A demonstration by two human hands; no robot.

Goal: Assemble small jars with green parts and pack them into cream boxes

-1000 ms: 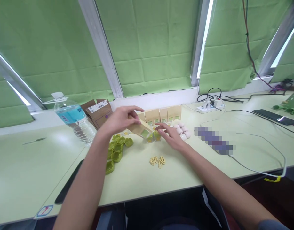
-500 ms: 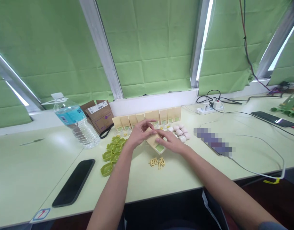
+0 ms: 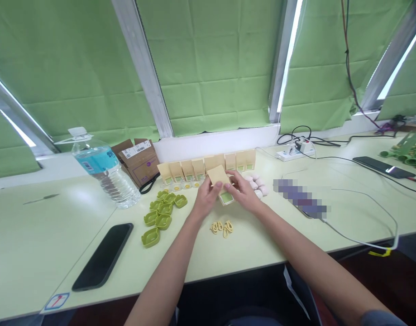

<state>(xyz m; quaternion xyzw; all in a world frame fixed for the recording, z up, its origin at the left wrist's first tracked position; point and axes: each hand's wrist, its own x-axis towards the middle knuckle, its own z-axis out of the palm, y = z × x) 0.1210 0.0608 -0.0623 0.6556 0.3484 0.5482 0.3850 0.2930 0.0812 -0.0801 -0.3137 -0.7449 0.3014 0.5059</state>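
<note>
Left hand: our left hand [image 3: 205,199] is pinched on the left side of the tan packet [image 3: 217,176].
Right hand: our right hand [image 3: 244,195] is closed on the packet's right side.
Packet: we hold it tilted between both hands, just above the table [image 3: 255,246].
Room ahead: a row of packets [image 3: 180,171] stands just past our fingertips, so it is tight there.
Room left: green trays [image 3: 162,213] lie near the left hand, with a phone [image 3: 103,256] and a water bottle [image 3: 102,172] farther out.
Room right: white pieces [image 3: 260,185] lie just beyond the right hand.
Room near: yellow rings [image 3: 222,227] lie just under our wrists, then bare table runs to the front edge.
Writing: the cardboard box [image 3: 138,159] beyond the left hand bears a barcode label. We cannot read it, nor the bottle's blue label.
</note>
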